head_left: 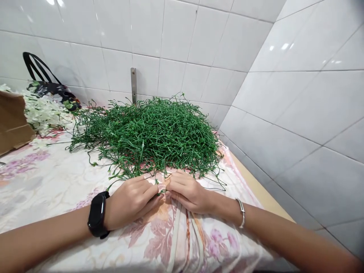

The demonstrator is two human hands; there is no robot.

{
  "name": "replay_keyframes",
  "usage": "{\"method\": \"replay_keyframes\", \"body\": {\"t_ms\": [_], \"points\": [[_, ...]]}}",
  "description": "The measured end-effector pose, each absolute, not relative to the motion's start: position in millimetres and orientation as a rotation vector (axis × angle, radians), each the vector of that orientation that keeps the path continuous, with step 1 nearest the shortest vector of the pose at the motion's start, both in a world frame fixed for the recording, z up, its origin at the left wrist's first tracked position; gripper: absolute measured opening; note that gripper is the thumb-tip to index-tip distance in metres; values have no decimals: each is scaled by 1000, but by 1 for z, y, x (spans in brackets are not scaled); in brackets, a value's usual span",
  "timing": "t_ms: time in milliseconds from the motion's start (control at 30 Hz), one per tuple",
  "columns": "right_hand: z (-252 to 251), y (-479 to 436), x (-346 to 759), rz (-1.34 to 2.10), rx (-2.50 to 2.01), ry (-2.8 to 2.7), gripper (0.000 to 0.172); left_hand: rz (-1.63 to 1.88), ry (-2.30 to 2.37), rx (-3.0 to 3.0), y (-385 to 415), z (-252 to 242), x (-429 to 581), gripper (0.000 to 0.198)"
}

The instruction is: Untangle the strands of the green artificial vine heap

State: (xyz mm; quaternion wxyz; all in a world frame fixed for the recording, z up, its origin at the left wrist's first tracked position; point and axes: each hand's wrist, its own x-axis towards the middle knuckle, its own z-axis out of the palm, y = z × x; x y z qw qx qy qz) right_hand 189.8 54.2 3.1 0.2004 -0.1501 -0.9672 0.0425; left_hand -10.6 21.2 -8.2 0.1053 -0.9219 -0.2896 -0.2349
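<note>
A large tangled heap of thin green artificial flower stems [167, 132] lies on the cloth in front of me. At its near edge my left hand [135, 197] is closed, with thumb and fingertips pinching a green stem [161, 192]. Facing it, my right hand [186, 190] is also closed, its fingertips on the other end of that same stem. The two hands are only a short gap apart, just above the cloth. My curled fingers hide part of the stem. I wear a black wristband [98, 215] on the left wrist and a bracelet [241, 213] on the right.
White artificial flowers [47, 113] are piled at the far left beside a cardboard box [14, 121]. A black floral bag [55, 93] leans on the tiled wall [176, 38] behind. The table wears a floral cloth [71, 170]; a metal strip [133, 83] is fixed to the wall.
</note>
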Motion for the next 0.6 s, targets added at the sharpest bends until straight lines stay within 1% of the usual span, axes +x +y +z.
{"method": "replay_keyframes", "body": {"t_ms": [100,200,300,433,533,567,600], "points": [[1,54,190,143,-411,-2719,21,-653,-810,-2713,20,-10,-10,25],[-2,56,192,140,-386,-2707,18,-652,-773,-2716,20,-11,-10,27],[-5,59,196,155,-398,-2569,15,-697,-752,-2740,21,-11,-13,29],[-6,60,200,210,-539,-2377,16,-818,-827,-2781,22,-11,-19,29],[-3,61,195,194,-697,-2330,16,-900,-934,-2842,25,-11,-19,20],[-3,61,193,186,-786,-2290,17,-938,-1006,-2847,26,-11,-18,18],[-2,61,191,179,-872,-2249,21,-975,-1084,-2847,27,-10,-16,21]]}}
